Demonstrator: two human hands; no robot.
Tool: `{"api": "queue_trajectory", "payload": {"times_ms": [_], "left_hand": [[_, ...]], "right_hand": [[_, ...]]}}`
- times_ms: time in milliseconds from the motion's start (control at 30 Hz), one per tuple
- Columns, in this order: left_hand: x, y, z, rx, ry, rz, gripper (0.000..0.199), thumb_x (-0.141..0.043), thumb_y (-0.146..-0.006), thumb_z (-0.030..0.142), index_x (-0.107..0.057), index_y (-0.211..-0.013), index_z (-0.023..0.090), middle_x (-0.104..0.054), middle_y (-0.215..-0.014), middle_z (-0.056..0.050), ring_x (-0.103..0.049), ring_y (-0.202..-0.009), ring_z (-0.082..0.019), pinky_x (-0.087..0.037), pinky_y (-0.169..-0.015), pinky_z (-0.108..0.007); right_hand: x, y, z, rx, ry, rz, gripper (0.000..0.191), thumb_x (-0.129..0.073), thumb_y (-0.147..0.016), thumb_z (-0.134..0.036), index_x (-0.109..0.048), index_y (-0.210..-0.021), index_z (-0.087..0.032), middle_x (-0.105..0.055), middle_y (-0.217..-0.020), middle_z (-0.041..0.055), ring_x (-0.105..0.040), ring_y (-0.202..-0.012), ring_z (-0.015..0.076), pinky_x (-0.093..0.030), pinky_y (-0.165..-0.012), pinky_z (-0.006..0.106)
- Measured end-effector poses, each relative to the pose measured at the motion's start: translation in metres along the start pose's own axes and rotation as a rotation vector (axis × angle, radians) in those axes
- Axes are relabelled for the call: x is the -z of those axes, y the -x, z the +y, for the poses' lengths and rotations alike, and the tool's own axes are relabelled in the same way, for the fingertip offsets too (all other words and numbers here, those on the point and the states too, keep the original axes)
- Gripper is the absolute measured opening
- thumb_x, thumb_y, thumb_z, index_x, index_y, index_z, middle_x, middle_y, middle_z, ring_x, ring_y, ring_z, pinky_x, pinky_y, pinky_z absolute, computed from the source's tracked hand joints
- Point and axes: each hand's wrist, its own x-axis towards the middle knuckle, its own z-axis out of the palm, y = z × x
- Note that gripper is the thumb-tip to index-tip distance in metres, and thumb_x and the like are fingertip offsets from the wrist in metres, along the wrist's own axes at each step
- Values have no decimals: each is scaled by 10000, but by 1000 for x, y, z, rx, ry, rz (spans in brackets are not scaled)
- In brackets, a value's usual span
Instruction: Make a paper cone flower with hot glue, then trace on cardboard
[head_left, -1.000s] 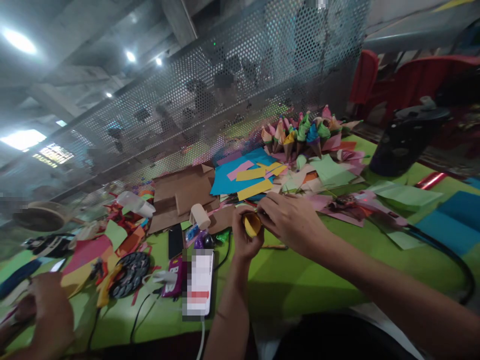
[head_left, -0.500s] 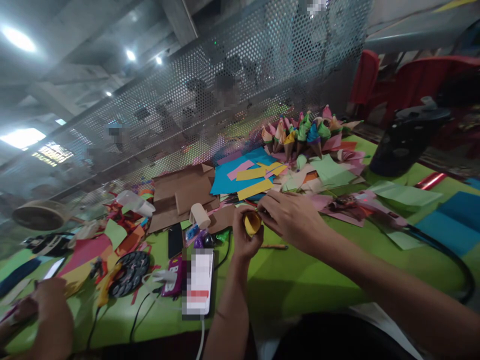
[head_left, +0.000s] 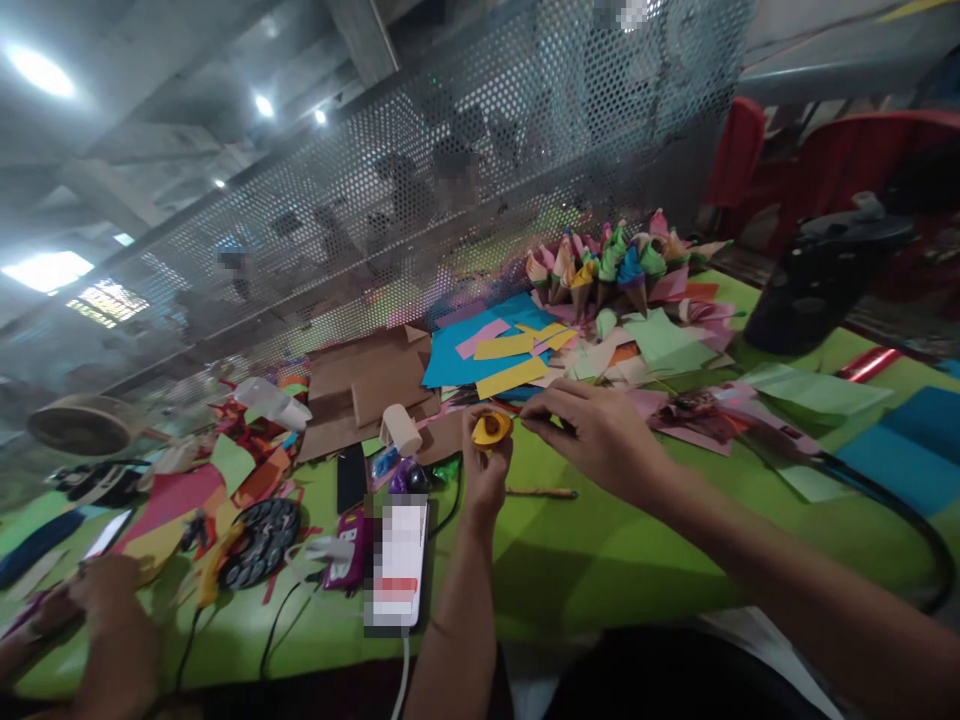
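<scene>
My left hand point(head_left: 486, 478) is wrapped round a small yellow paper cone point(head_left: 496, 430), its open mouth turned toward me. Inside the rim it looks darker yellow to brown. Just right of the cone is my right hand point(head_left: 592, 430), thumb and fingertips drawn together in a pinch, a small gap from the rim. Whatever sits between those fingertips, if anything, is too small to tell. On the green tabletop below the hands lies a thin brown stick point(head_left: 544, 492). Yellow paper strips point(head_left: 512, 378) rest on a blue sheet point(head_left: 457, 350) behind them.
Several paper ice-cream cones point(head_left: 600, 265) stand at the back. A black tumbler point(head_left: 814, 275) and a pink hot tool point(head_left: 772, 425) with a cable are to the right. A phone point(head_left: 401, 560), brown cardboard point(head_left: 360, 385) and another person's hands point(head_left: 105, 590) are at left.
The left hand has shifted slightly left and up, tilting the yellow cone. My right fingertips have come away from its rim, leaving a small gap.
</scene>
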Motion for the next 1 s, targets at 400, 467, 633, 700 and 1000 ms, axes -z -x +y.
{"api": "queue_trajectory", "payload": {"times_ms": [400, 467, 633, 700, 1000], "left_hand": [[-2, 0, 1, 0, 32, -47, 348, -675, -824, 529, -569, -953, 223, -578, -870, -23, -539, -787, -157, -474, -733, -270], [-2, 0, 1, -1, 31, -51, 350, -682, -820, 524, -574, -963, 224, -588, -888, -28, -552, -807, -163, -483, -750, -276], [0, 1, -4, 7, 40, -21, 332, -678, -834, 506, -589, -976, 220, -587, -902, -29, -555, -821, -161, -488, -765, -278], [0, 1, -9, 14, 67, -8, 325, -684, -834, 494, -588, -976, 218, -583, -913, -27, -550, -834, -158, -482, -785, -278], [2, 4, -14, 42, 30, -9, 401, -669, -818, 554, -570, -1020, 222, -590, -930, -61, -578, -849, -203, -499, -792, -349]], "right_hand": [[-15, 7, -1, 43, 13, 31, 163, -582, -953, -212, -744, -953, -196, -725, -859, 62, -655, -751, 158, -470, -672, 253], [-17, 8, -1, 55, 2, 48, 188, -568, -958, -197, -752, -995, -201, -735, -871, 65, -660, -751, 158, -478, -675, 254], [-17, 11, -4, 58, -22, 109, 229, -556, -957, -173, -752, -1070, -210, -757, -915, 69, -680, -765, 167, -505, -687, 264], [-17, 12, -4, 73, -17, 135, 232, -553, -961, -176, -748, -1084, -205, -764, -931, 69, -690, -780, 172, -517, -697, 272], [-22, 20, -2, 166, 176, 137, 333, -528, -959, -134, -699, -1230, -221, -773, -1038, 73, -702, -829, 174, -518, -690, 297]]}}
